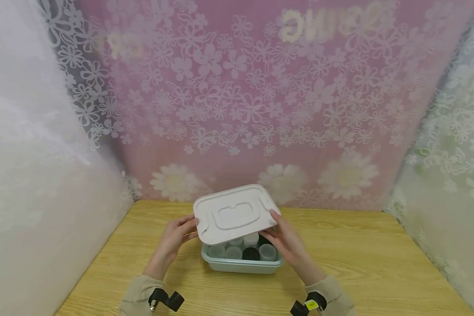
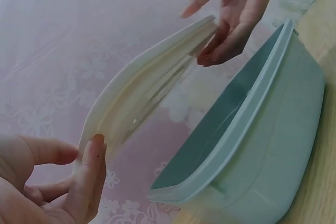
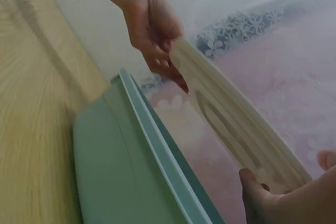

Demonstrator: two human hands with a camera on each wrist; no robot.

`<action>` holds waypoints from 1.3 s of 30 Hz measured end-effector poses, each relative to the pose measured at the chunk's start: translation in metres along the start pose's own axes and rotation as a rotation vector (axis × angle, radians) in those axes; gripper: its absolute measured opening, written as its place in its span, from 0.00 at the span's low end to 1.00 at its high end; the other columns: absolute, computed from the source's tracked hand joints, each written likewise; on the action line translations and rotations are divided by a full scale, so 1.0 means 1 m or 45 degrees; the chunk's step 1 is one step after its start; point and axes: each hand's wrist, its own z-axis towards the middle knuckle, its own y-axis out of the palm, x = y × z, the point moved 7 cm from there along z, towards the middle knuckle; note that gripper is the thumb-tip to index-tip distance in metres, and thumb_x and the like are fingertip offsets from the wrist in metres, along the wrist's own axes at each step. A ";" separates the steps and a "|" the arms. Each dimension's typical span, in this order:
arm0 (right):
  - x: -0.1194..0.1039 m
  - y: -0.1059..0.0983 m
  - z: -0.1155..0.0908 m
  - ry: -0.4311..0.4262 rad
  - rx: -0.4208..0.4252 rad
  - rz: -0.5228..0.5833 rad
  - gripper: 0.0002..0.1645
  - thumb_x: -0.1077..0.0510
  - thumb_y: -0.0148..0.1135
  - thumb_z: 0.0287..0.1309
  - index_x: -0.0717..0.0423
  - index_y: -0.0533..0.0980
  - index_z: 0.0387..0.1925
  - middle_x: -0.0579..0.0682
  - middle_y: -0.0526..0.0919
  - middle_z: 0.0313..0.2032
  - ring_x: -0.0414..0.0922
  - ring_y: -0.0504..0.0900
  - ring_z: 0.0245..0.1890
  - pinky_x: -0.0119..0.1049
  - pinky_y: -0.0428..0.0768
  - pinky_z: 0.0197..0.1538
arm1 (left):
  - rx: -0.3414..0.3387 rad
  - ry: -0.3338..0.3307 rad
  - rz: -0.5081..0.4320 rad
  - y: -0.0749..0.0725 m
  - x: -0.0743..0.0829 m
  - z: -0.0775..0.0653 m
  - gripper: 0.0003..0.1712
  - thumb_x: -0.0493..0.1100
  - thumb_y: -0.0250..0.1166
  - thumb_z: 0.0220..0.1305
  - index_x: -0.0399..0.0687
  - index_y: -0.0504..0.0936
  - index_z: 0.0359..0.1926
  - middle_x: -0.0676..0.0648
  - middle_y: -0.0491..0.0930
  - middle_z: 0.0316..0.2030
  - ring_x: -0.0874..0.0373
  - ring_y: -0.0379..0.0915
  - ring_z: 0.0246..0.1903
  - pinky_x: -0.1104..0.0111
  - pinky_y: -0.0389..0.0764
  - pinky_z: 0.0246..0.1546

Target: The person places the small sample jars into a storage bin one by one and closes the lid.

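Note:
A white rectangular lid (image 1: 237, 215) is held tilted above a pale green plastic box (image 1: 242, 266), apart from its rim in both wrist views. My left hand (image 1: 173, 239) pinches the lid's left end, thumb on top and fingers beneath. At the opposite end my right hand (image 1: 286, 239) grips the lid the same way. Inside the box stand several round containers, among them a clear-topped one (image 1: 267, 252) and a black-topped one (image 1: 250, 254). The lid hides the back part of the box.
The box stands on a wood-grain table (image 1: 359, 263). Behind the table hangs a pink flowered curtain (image 1: 253, 109). A whitish sheet (image 1: 43, 175) borders the left side, and a pale flowered one (image 1: 450, 210) the right.

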 end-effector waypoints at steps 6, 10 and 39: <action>-0.019 -0.026 0.002 -0.023 -0.066 -0.150 0.22 0.53 0.43 0.81 0.60 0.70 0.64 0.45 0.76 0.54 0.38 0.75 0.53 0.28 0.76 0.56 | -0.110 -0.002 0.125 -0.003 0.001 0.002 0.29 0.41 0.60 0.74 0.25 0.70 0.67 0.40 0.82 0.54 0.59 0.82 0.47 0.67 0.83 0.50; -0.030 -0.036 0.003 -0.012 -0.179 -0.339 0.25 0.54 0.47 0.80 0.67 0.71 0.66 0.51 0.75 0.63 0.36 0.79 0.55 0.29 0.76 0.60 | -0.177 0.003 0.172 -0.003 0.003 0.002 0.31 0.44 0.60 0.74 0.25 0.69 0.68 0.38 0.80 0.56 0.55 0.82 0.50 0.64 0.83 0.53; -0.081 -0.031 -0.016 -0.685 -0.007 -0.845 0.21 0.66 0.69 0.62 0.63 0.77 0.56 0.40 0.84 0.44 0.42 0.85 0.41 0.34 0.85 0.45 | -0.071 0.141 0.113 0.009 0.028 0.014 0.24 0.42 0.64 0.73 0.32 0.77 0.64 0.38 0.79 0.58 0.53 0.80 0.55 0.59 0.79 0.59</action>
